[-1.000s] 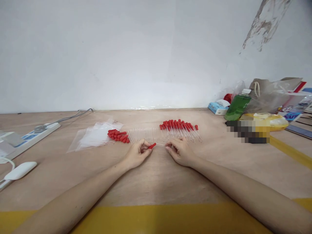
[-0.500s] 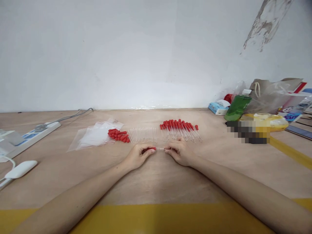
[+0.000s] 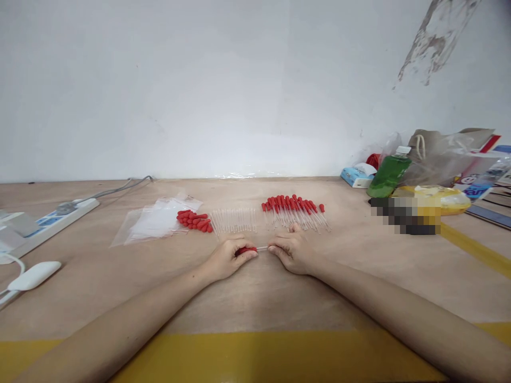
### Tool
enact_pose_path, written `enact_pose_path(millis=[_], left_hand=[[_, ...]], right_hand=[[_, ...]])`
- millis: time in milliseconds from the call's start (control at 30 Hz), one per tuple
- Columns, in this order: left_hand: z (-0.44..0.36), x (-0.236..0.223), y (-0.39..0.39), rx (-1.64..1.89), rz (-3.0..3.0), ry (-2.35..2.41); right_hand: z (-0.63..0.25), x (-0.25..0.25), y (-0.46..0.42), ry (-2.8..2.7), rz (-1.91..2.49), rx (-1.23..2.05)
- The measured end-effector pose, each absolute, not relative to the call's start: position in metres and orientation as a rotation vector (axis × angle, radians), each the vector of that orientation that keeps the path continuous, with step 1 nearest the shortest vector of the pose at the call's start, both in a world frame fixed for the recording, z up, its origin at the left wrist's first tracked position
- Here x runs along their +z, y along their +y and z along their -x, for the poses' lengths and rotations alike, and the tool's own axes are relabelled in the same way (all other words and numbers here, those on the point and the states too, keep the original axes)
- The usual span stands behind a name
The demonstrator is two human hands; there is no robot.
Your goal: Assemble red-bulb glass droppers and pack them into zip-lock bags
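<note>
My left hand (image 3: 230, 257) is closed around a red rubber dropper bulb (image 3: 247, 249), its narrow end pointing right. My right hand (image 3: 293, 251) pinches a clear glass dropper tube (image 3: 262, 248). The tube's left end meets the bulb's mouth; how deep it sits inside I cannot tell. Beyond my left hand lies a heap of loose red bulbs (image 3: 194, 221). A row of bare clear tubes (image 3: 233, 220) is just right of that heap. Past my right hand rest several droppers with red bulbs on them (image 3: 293, 207).
Clear plastic bags (image 3: 154, 223) lie left of the bulbs. A white power strip (image 3: 51, 223) and a white plug-like piece (image 3: 38, 276) are at far left. On the right stand a tissue pack (image 3: 357, 175), a green bottle (image 3: 389, 173) and a yellow package (image 3: 447, 199).
Both hands have come slightly nearer to me and closer together. The bulb, tilted before, now lies nearly in line with the tube, and less of the tube shows between my hands.
</note>
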State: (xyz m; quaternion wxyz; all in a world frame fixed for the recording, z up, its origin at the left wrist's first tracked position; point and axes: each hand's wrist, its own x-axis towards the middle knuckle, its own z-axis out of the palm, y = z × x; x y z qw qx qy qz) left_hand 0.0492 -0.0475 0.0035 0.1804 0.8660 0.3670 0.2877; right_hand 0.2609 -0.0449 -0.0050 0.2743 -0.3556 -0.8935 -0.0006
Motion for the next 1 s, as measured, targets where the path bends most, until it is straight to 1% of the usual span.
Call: enact_pose_path(millis=[267,500,600,667,767,867,933,1000], left_hand=[[-0.049,0.001,-0.049,0.806,-2.561,1.02],[-0.05,0.001,-0.047,0.797,-2.575,0.984],[-0.048,0.002,-0.042,0.781,-2.596,0.979],[-0.045,0.001,-0.038,0.839,-2.573,1.014],[-0.038,-0.003,-0.031,0.963,-2.467,1.15],[-0.033,-0.007,-0.027,0.957,-2.42,1.226],[-0.033,-0.007,-0.028,0.913,-2.463,1.212],[-0.035,-0.006,-0.029,0.874,-2.514,1.187]], right_hand=[[-0.253,-0.005,-0.047,-2.465,1.029,0.069],[-0.249,-0.003,-0.046,-2.472,1.064,0.24],[-0.252,0.008,-0.049,-2.525,1.086,0.197],[-0.256,0.016,-0.049,-2.515,1.109,0.185],[-0.265,0.022,-0.041,-2.367,1.21,0.382],[-0.271,0.023,-0.02,-2.124,1.376,0.645],[-0.269,0.025,-0.004,-1.972,1.522,0.662],[-0.26,0.028,0.009,-1.849,1.687,0.512]])
